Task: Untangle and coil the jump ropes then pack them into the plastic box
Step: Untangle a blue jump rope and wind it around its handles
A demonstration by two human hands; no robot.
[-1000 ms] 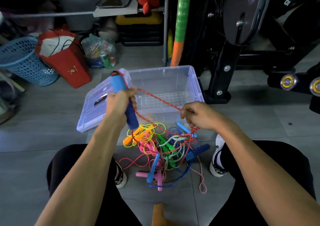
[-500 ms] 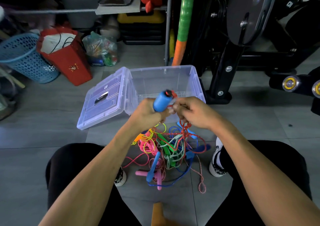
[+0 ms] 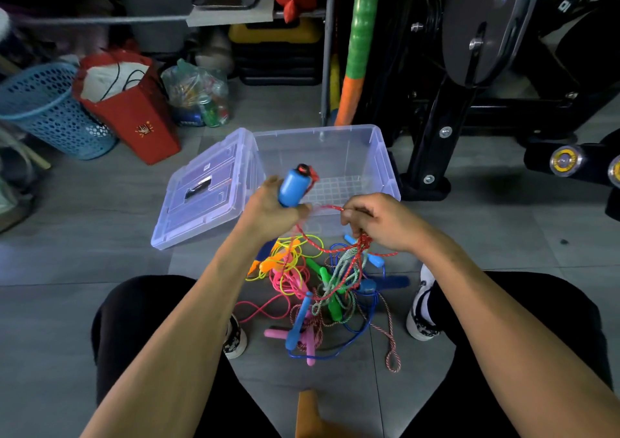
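My left hand (image 3: 270, 211) grips a blue jump-rope handle (image 3: 295, 186), held tilted above the box's near wall. Its red-and-white cord (image 3: 327, 208) runs across to my right hand (image 3: 379, 221), which pinches a bunch of that cord. Below both hands a tangled pile of jump ropes (image 3: 322, 290) lies on the floor between my feet: yellow, pink, blue, green and white cords with orange, pink, green and blue handles. The clear plastic box (image 3: 385, 162) stands open just beyond the pile, its lid (image 3: 201, 192) leaning against its left side.
A blue mesh basket (image 3: 47, 108), a red paper bag (image 3: 134, 115) and a plastic bag of bottles (image 3: 198, 97) stand at the back left. Black exercise-machine frames (image 3: 432, 142) rise right of the box. An orange object (image 3: 307, 410) lies near the bottom edge.
My left hand swung the blue handle from the far left in toward my right hand, then drew slightly apart again. The taut red cord went slack and gathered at my right hand.
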